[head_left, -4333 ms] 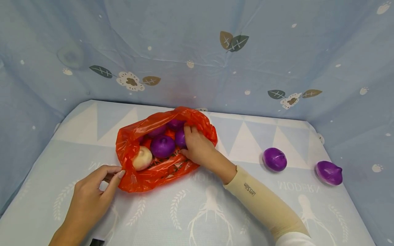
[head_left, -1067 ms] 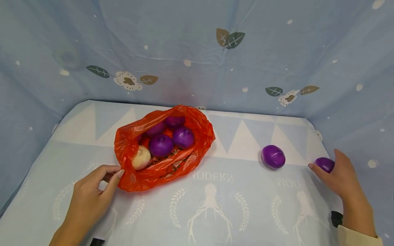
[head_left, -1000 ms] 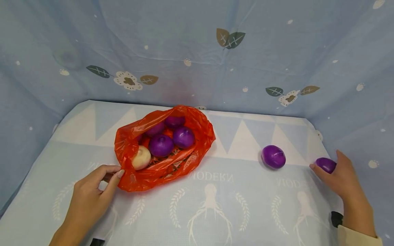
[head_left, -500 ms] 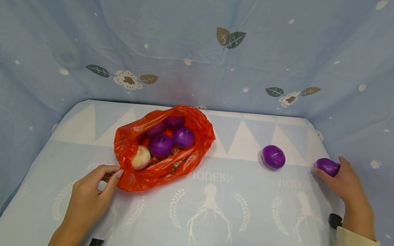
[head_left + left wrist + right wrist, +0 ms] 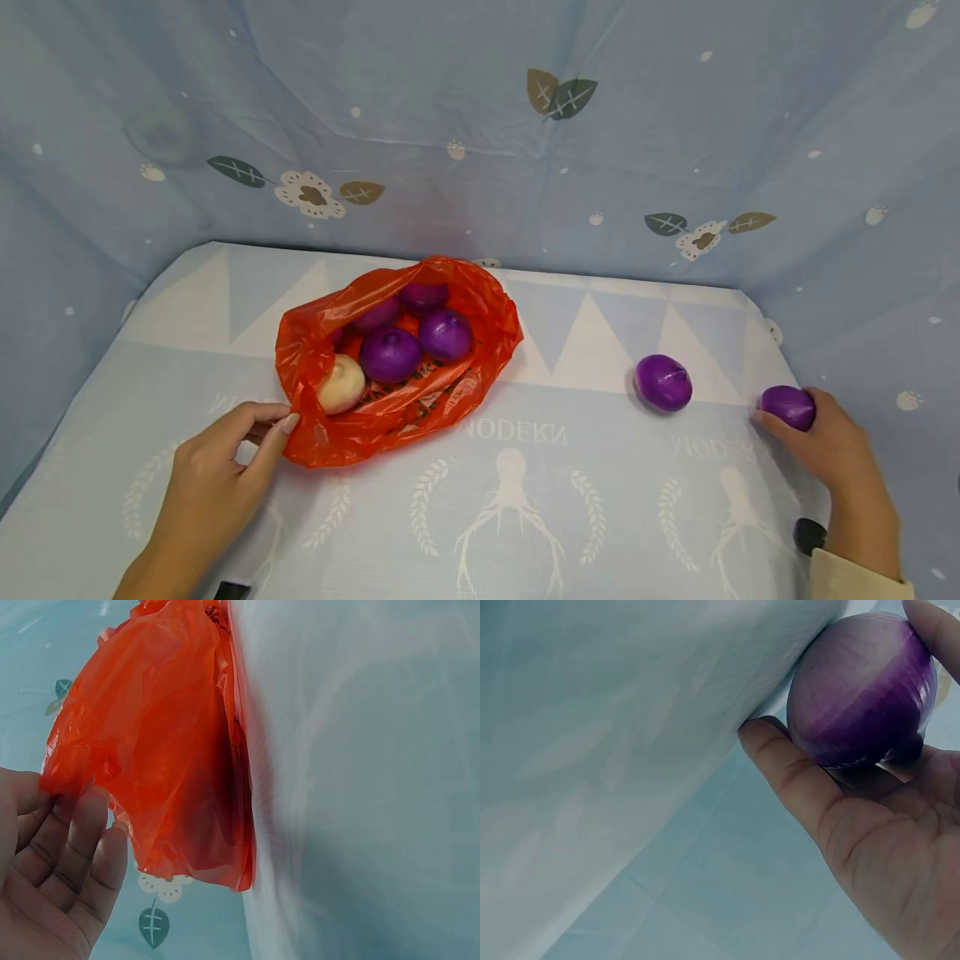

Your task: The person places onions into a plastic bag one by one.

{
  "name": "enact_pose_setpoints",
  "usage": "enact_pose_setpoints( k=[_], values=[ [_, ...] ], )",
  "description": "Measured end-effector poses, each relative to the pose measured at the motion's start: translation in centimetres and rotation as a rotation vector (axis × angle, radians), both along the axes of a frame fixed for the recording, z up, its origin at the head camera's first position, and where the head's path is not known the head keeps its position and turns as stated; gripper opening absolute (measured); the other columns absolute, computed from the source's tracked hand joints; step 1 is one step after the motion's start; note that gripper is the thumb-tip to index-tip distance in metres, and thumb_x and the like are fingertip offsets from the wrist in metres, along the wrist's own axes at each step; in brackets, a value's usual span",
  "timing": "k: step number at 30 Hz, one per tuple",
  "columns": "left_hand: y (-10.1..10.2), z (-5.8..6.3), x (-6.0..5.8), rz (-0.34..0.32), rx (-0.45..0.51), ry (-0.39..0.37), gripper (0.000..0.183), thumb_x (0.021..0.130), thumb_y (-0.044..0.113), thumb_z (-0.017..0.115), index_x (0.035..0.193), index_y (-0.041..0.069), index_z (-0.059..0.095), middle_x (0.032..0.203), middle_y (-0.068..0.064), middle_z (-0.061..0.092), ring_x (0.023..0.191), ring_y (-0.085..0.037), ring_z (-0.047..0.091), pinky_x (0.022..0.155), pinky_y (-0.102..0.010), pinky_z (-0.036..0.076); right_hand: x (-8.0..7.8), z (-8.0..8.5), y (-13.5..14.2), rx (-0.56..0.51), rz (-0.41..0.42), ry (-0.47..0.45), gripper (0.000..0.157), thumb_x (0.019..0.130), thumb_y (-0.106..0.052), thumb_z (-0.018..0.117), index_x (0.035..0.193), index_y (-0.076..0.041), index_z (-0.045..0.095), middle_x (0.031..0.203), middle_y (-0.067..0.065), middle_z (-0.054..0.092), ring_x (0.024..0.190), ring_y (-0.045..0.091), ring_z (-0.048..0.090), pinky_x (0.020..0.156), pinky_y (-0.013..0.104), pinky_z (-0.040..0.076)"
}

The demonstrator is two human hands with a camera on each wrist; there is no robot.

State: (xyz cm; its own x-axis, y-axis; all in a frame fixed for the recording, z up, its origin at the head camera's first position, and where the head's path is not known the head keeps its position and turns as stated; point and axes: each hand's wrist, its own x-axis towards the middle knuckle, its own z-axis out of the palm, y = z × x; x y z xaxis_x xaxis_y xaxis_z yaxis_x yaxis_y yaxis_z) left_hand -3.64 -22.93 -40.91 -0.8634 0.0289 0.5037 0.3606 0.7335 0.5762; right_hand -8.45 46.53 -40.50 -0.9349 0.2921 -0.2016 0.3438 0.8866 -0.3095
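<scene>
My left hand (image 5: 217, 479) pinches the near left rim of a red plastic bag (image 5: 405, 429) between thumb and fingers; the left wrist view shows the bag's outer side (image 5: 165, 742). The bag's mouth gapes upward, showing several purple onions (image 5: 392, 354) and one pale onion (image 5: 342, 385) inside. At the table's right edge my right hand (image 5: 836, 446) holds another purple onion (image 5: 787, 407), thumb on its near left side and fingers behind it. In the right wrist view this onion (image 5: 859, 690) sits between thumb and fingers, close to the tabletop.
One more purple onion (image 5: 663, 383) lies on the patterned tablecloth (image 5: 510, 533), left of my right hand. A blue printed curtain (image 5: 465, 108) hangs behind the table and along both sides. A black device (image 5: 810, 536) shows at my right wrist.
My right hand has left an onion in the bag and travelled to the table's right edge. There its fingers have closed round another onion, which has shifted slightly left. My left hand keeps its place.
</scene>
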Motion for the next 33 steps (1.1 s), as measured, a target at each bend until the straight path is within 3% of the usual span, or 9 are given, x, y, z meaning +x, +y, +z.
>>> enact_pose_setpoints(
  k=[6,12,18,26,33],
  values=[
    [0.1,0.1,0.0,0.003,-0.008,-0.012,0.031,0.080,-0.007,0.086,0.105,0.006,0.073,0.091,0.000,0.074,0.075,-0.008,0.065,0.078,-0.002,0.046,-0.1,0.1,-0.1,0.004,0.002,-0.029,0.100,0.101,-0.055,0.062,0.144,0.025,0.019,0.130,0.049,0.037,0.113,0.066,0.043,0.094,0.079,0.042],
    [0.0,0.0,0.1,0.000,-0.004,-0.006,0.032,0.079,-0.008,0.086,0.105,0.006,0.073,0.090,0.000,0.074,0.075,-0.005,0.064,0.076,-0.003,0.048,-0.3,0.2,-0.1,-0.013,0.053,-0.068,0.106,0.100,-0.056,0.062,0.145,0.027,0.013,0.130,0.051,0.034,0.113,0.068,0.042,0.092,0.080,0.043],
    [0.0,0.0,0.0,-0.010,0.001,0.009,0.034,0.077,-0.009,0.086,0.105,0.006,0.074,0.091,0.000,0.074,0.077,-0.002,0.064,0.076,-0.003,0.048,-0.4,0.2,-0.2,-0.048,0.085,-0.102,0.107,0.101,-0.046,0.064,0.148,0.027,0.002,0.133,0.053,0.026,0.115,0.071,0.036,0.088,0.082,0.042],
    [0.2,0.1,0.0,-0.008,-0.006,-0.009,0.032,0.079,-0.007,0.086,0.106,0.005,0.073,0.091,0.000,0.074,0.075,-0.009,0.065,0.078,-0.002,0.047,-0.2,0.4,-0.5,-0.025,0.114,-0.110,0.102,0.102,-0.044,0.063,0.145,0.030,0.006,0.130,0.054,0.030,0.114,0.071,0.039,0.090,0.081,0.042],
    [0.2,0.2,0.1,0.001,-0.015,-0.010,0.031,0.080,-0.006,0.086,0.105,0.007,0.073,0.089,0.002,0.073,0.074,-0.007,0.064,0.074,-0.004,0.049,0.4,0.7,-1.1,0.003,0.127,-0.144,0.104,0.101,-0.049,0.063,0.142,0.031,0.010,0.126,0.054,0.034,0.112,0.071,0.043,0.089,0.080,0.044]
  ],
)
